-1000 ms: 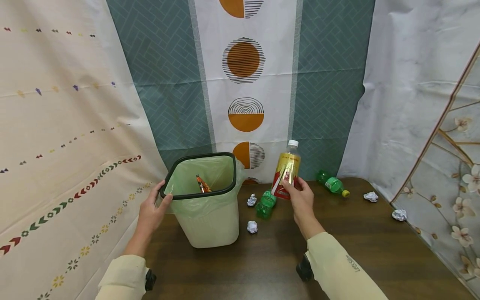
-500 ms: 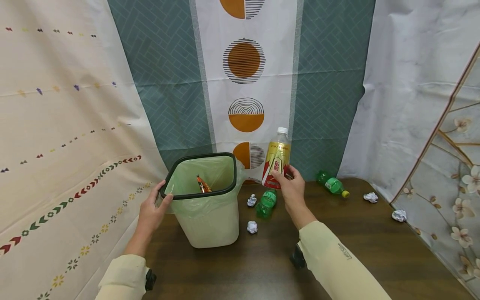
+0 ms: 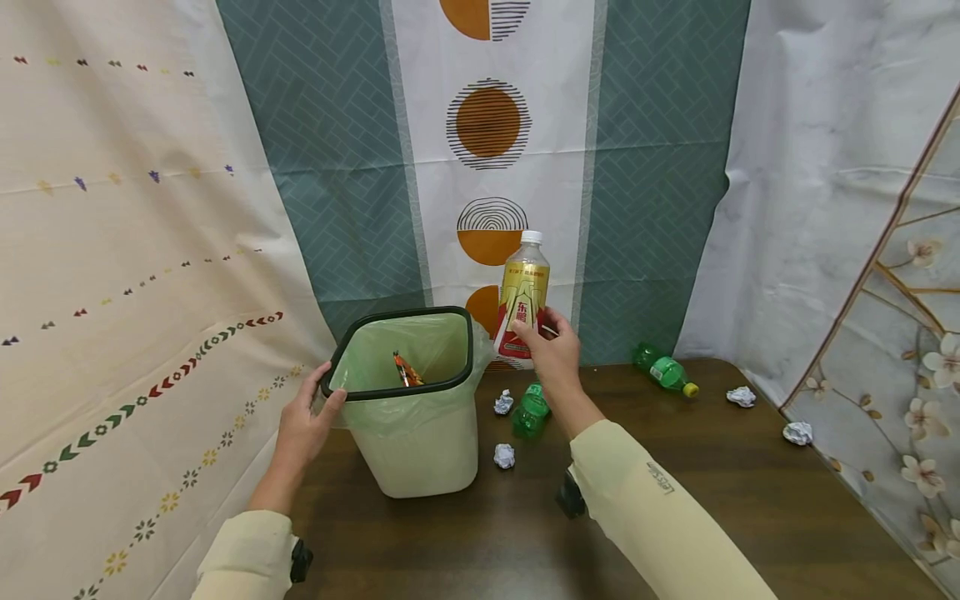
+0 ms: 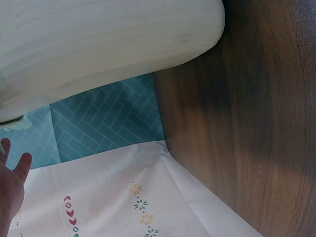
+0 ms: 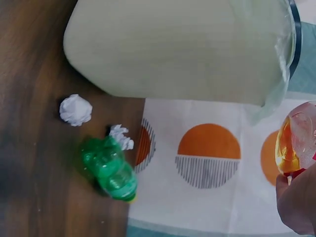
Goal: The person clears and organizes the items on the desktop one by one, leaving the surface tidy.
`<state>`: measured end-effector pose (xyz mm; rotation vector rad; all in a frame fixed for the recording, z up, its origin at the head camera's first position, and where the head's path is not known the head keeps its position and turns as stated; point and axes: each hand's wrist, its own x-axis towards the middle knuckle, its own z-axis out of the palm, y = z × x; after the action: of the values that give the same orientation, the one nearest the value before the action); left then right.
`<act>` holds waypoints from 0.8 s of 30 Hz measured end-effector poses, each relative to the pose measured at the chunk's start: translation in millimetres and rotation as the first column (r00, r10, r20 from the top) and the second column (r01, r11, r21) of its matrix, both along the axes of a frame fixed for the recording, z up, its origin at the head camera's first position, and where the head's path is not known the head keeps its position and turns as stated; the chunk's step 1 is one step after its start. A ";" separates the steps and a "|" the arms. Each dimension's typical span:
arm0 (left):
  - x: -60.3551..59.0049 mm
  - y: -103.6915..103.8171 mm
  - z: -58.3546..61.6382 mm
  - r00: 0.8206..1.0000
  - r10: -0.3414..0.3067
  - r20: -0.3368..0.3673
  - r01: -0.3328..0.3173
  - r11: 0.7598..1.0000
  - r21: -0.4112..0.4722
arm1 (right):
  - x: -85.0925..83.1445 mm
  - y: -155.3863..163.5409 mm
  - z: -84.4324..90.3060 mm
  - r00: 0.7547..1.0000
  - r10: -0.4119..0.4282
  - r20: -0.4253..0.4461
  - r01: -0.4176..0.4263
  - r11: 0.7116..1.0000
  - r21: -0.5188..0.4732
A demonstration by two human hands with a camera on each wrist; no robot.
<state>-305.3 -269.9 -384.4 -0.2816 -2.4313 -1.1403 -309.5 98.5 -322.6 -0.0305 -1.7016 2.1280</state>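
Observation:
My right hand grips a clear bottle with a gold and red label and a white cap, held upright in the air just right of the bin's back corner. Its base shows at the edge of the right wrist view. My left hand holds the left rim of a pale waste bin lined with a green bag and topped by a black ring. An orange wrapper lies inside the bin.
On the dark wooden table lie a crushed green bottle, another green bottle by the back curtain, and several crumpled paper balls. Patterned curtains close in the left, back and right sides.
My right hand has lifted the gold-labelled bottle up and to the left, toward the bin's opening. The left hand and bin have stayed put.

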 end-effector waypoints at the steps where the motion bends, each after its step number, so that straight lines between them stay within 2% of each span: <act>1: 0.1 -0.1 -0.1 1.000 0.000 0.000 0.000 1.000 0.001 | 0.0 -2.7 2.4 1.000 0.003 -0.003 -0.003 1.000 0.005; 16: 1.4 0.4 0.6 1.000 0.000 0.002 0.000 1.000 -0.001 | -6.7 -35.4 27.4 0.999 0.037 -0.038 -0.035 0.998 0.048; 24: 0.8 0.7 0.9 1.000 -0.004 -0.005 0.004 1.000 0.004 | -13.5 -53.9 28.8 0.998 0.044 -0.052 -0.041 0.997 0.064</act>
<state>-304.6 -269.2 -383.5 -0.2882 -2.4254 -1.1448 -323.0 44.6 -293.8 0.0807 -1.7524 2.0849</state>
